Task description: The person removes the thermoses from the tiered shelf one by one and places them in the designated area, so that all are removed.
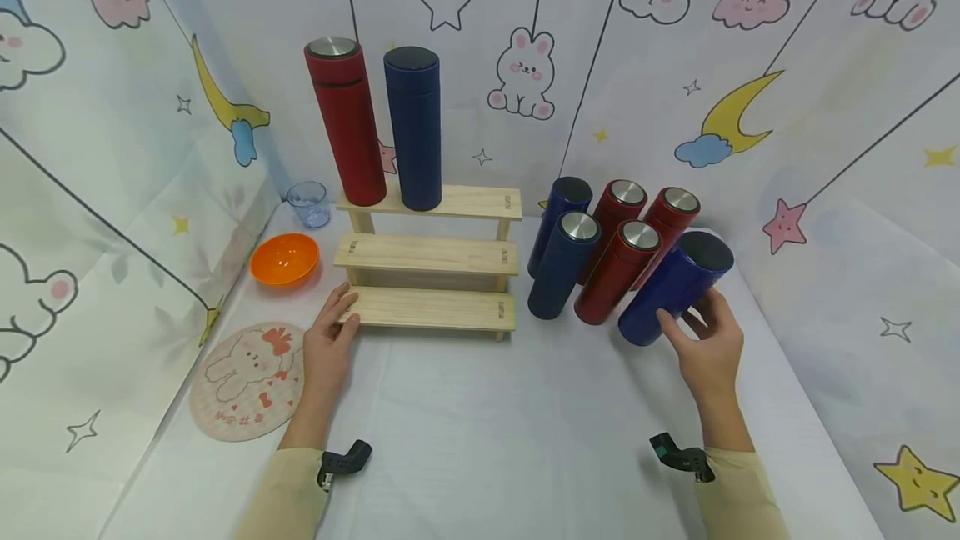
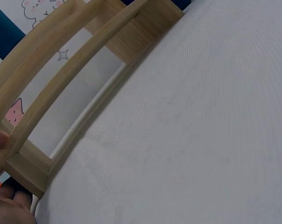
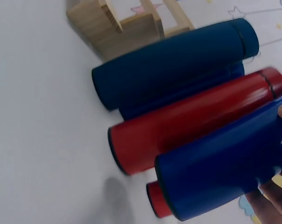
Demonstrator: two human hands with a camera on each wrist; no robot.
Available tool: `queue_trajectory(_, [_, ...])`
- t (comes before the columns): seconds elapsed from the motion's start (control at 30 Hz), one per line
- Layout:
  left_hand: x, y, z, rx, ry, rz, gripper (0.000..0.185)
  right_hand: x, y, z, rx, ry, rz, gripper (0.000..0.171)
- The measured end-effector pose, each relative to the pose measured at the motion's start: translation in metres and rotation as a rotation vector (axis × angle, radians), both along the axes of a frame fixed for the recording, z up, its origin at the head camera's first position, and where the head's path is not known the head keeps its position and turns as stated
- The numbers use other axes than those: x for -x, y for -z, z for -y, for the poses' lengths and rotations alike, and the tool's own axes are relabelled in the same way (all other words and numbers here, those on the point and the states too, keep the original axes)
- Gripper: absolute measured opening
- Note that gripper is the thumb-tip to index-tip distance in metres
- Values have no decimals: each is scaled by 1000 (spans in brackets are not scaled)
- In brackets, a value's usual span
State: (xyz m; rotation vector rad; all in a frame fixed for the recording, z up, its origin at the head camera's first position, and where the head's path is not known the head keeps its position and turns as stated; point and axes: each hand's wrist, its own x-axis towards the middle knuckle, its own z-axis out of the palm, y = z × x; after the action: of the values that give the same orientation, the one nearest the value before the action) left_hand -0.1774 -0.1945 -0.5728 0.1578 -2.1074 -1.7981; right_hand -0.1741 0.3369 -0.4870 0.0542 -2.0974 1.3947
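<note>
While our right hand (image 1: 705, 344) curls round the nearest blue flask (image 1: 673, 287), we would do well to lift it straight up and away, since the red flask (image 1: 617, 272) stands just beside it and 4 more crowd behind. That blue flask stands on the white table (image 1: 480, 432) at the front right of the group, with fingers and thumb wrapped about its lower body. Our left hand (image 1: 330, 340) lies relaxed, fingertips touching the left end of the wooden rack's (image 1: 427, 252) lowest step, steadying it.
</note>
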Motion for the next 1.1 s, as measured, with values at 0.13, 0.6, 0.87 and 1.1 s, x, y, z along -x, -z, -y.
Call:
queue_trajectory(0.13, [0, 2, 1, 3, 5, -11, 37, 9, 7, -8, 10, 24, 31, 67])
queue_trajectory(0.6, [1, 5, 4, 27, 8, -1, 37, 22, 9, -10, 72, 46, 63, 63])
queue_trajectory(0.87, [0, 4, 4, 36, 5, 10, 37, 22, 9, -7, 74, 42, 75, 65])
queue_trajectory(1.1, [2, 5, 5, 34, 5, 12, 37, 23, 12, -5, 38, 67, 96, 65])
